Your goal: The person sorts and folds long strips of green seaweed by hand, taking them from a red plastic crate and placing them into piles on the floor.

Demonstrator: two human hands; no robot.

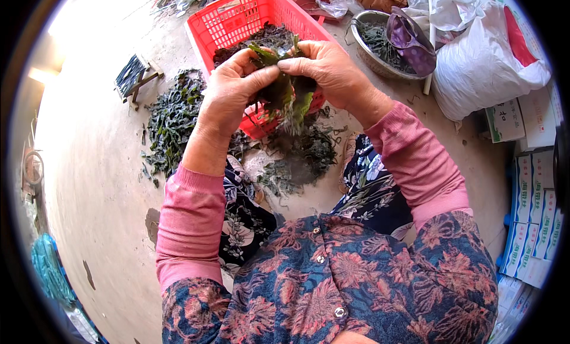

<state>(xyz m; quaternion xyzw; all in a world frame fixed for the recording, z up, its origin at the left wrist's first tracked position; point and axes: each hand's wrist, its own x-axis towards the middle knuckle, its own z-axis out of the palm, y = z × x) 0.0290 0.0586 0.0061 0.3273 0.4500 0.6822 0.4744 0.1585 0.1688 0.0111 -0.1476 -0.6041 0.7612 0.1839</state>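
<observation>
A ragged piece of dark green seaweed (284,97) hangs between my two hands, in front of the red crate. My left hand (233,88) pinches its left side between thumb and fingers. On the other side, my right hand (332,70) grips it the same way, the thumbs almost meeting. The red plastic crate (222,29) has slatted walls and holds more dark seaweed (267,38). On the floor to the left lies a wide heap of seaweed (175,115). Below my hands, between my legs, is a second, looser heap (300,160) with pale, powdery bits.
A metal basin (389,68) with seaweed and a purple spotted cloth (409,41) stands at the far right, beside a bulging white sack (487,59). Stacked cartons (531,207) line the right side. A small folding stool (138,76) stands far left; a turquoise bundle (52,270) lies lower left.
</observation>
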